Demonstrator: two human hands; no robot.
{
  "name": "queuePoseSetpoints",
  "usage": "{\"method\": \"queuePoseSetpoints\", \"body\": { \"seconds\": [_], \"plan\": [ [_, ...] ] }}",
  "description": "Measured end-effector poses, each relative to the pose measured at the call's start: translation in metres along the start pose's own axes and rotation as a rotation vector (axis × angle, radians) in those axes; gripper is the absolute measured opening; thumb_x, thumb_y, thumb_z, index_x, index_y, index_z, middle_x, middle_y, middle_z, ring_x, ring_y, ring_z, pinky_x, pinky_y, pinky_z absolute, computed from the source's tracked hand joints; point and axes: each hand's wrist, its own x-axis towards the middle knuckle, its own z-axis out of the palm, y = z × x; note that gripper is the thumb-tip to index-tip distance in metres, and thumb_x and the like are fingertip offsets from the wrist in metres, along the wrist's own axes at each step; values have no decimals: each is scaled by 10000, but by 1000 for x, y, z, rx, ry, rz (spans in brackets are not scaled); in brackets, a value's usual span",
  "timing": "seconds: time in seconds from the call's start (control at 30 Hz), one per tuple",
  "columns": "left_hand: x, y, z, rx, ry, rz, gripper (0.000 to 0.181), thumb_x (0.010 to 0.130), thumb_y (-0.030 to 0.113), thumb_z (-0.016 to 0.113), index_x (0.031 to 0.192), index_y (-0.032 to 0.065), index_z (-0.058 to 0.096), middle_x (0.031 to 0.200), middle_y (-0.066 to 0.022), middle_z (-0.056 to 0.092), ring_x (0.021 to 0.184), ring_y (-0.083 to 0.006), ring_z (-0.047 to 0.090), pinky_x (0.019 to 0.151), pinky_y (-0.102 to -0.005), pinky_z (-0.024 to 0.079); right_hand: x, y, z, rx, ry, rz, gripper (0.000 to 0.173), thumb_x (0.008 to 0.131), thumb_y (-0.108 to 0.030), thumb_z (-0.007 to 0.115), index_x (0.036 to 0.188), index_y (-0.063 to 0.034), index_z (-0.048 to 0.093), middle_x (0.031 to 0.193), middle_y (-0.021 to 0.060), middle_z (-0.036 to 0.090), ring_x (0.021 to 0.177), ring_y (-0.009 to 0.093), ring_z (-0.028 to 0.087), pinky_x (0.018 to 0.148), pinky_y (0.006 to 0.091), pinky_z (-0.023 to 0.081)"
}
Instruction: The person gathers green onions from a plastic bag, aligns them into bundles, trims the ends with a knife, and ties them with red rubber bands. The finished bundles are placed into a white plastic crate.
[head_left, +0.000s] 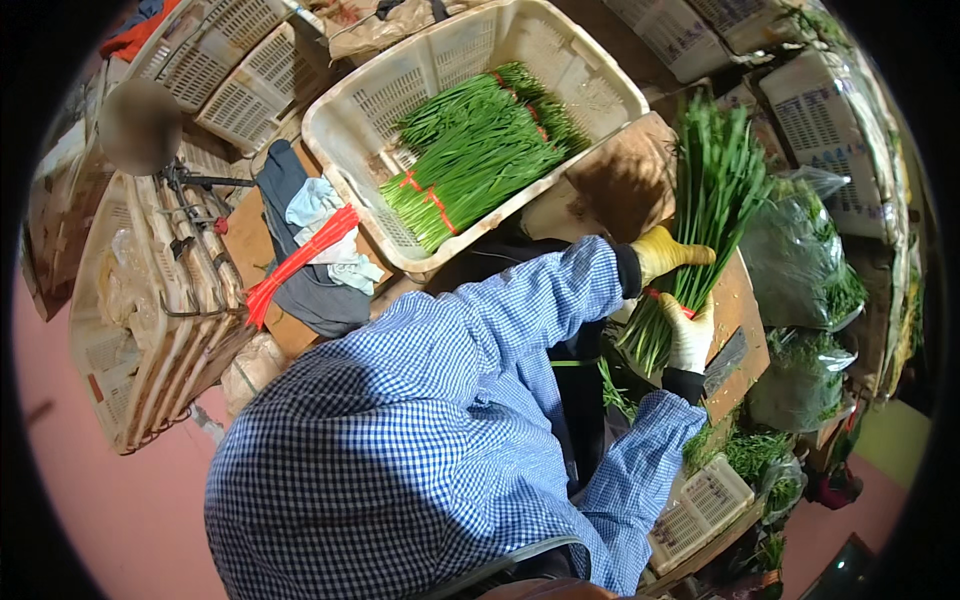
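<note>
A bunch of long green leafy stalks, likely garlic chives (709, 202), lies slantwise between both my hands, leaf tips pointing up and pale stem ends down. My left hand (670, 256), in a yellowish work glove, grips it above a red tie (679, 306). Just below, my right hand (688, 334), in a pale glove, holds the stems at the tie with its thumb and fingers. Part of the red tie is hidden by the gloves. Under the bunch is a brown board (739, 300) with a dark flat piece (727, 362) on it.
A large white plastic crate (450, 67) holds several tied green bunches (480, 157). Red tie strips (300, 262) lie over cloths to the left. Stacked crates (142, 322) stand far left. Bagged greens (795, 247) sit at right, and a small basket (701, 514) lower right.
</note>
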Motion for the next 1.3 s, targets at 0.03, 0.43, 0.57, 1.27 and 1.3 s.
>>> {"method": "queuePoseSetpoints", "body": {
  "seconds": [0.03, 0.43, 0.57, 1.27, 1.3],
  "plan": [
    [5, 3, -1, 164, 48, 2, 486, 660, 192, 877, 1072, 41, 668, 939, -90, 707, 830, -199, 655, 791, -333, 523, 2, -2, 7, -11, 0, -15, 626, 764, -20, 758, 1298, -3, 432, 1084, 108, 631, 883, 182, 649, 790, 310, 559],
    [39, 205, -211, 613, 297, 190, 392, 692, 91, 812, 1027, -51, 668, 930, -121, 707, 779, -200, 682, 738, -304, 547, 70, 3, 152, -623, -177, -464, 580, 763, -91, 738, 1302, -78, 526, 1168, 150, 609, 1078, 280, 593, 871, 361, 502],
    [39, 244, -322, 921, 447, 185, 448, 655, 115, 840, 1045, -9, 660, 951, -97, 703, 847, -187, 657, 809, -315, 522, 81, 27, 216, -1032, -520, -626, 704, 656, -42, 715, 1318, -102, 483, 1277, 129, 552, 1244, 305, 481, 1008, 483, 388],
    [31, 163, -548, 1659, 699, -267, 828, 635, 226, 848, 1346, 57, 458, 1254, -199, 578, 1152, -324, 561, 990, -356, 426, 114, 115, 259, -1339, -596, -680, 412, 853, -135, 476, 1260, -92, 522, 1288, 56, 541, 1252, 265, 467, 1120, 587, 194],
    [31, 158, -555, 1685, 732, -280, 838, 639, 238, 847, 1355, 65, 447, 1267, -201, 568, 1164, -323, 554, 997, -356, 424, 114, 112, 259, -1331, -597, -675, 416, 849, -135, 478, 1260, -95, 522, 1283, 52, 541, 1245, 262, 470, 1121, 585, 193]
  ]
}}
